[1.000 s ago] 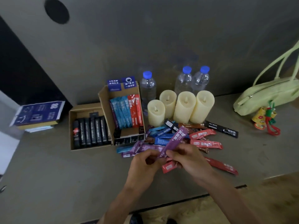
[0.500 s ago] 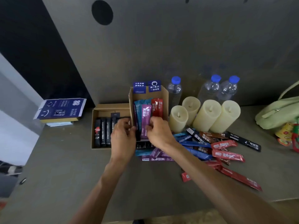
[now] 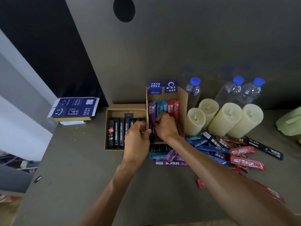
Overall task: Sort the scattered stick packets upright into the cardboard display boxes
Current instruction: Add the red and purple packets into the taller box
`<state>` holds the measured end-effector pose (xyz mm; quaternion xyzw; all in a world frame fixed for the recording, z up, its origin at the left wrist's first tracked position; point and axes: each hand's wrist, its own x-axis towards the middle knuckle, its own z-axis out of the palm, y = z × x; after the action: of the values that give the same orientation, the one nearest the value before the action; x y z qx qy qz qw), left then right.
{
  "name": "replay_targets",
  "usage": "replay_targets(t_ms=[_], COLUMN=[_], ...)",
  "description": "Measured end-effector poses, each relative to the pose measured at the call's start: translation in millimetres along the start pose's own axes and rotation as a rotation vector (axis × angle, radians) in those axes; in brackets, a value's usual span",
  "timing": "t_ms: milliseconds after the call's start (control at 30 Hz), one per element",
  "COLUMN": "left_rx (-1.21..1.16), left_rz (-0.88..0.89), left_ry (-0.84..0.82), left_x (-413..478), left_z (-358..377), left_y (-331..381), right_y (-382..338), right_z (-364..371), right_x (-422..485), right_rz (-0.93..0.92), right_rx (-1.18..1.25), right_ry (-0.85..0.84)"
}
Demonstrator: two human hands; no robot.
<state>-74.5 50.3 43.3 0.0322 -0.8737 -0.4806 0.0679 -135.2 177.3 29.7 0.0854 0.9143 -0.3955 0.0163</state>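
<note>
Two hands at tall brown cardboard display box [image 3: 182, 103]: your right hand [image 3: 165, 128] pinches upright purple stick packet [image 3: 151, 111], 9 o'clock wall; left hand [image 3: 138, 139] curled, grip unclear.

Left hand [image 3: 136, 137], right hand [image 3: 165, 127] at purple packet [image 3: 152, 114] — upright in tall box [image 3: 182, 101].

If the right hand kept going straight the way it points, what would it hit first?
Probably the purple packet standing at the left of the tall box; the right hand seems to pinch it, though depth is unclear.
</note>
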Motion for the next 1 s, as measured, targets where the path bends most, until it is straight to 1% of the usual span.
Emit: replay_targets(t_ms=[400, 733, 1000], left_rx=[0.015, 0.020, -0.045], left_rz=[-0.007, -0.009, -0.045], left_ry=[-0.017, -0.020, -0.013], left_x=[-1, -3, -18], left_z=[-1, -3, -12], left_y=[2, 2, 2], right_y=[6, 13, 13], right_z=[9, 7, -15], right_x=[-3, -6, -37], right_rz=[-0.020, -0.026, -0.063], right_rx=[-0.031, 0.010, 0.049], right_ry=[0.030, 0.021, 0.008])
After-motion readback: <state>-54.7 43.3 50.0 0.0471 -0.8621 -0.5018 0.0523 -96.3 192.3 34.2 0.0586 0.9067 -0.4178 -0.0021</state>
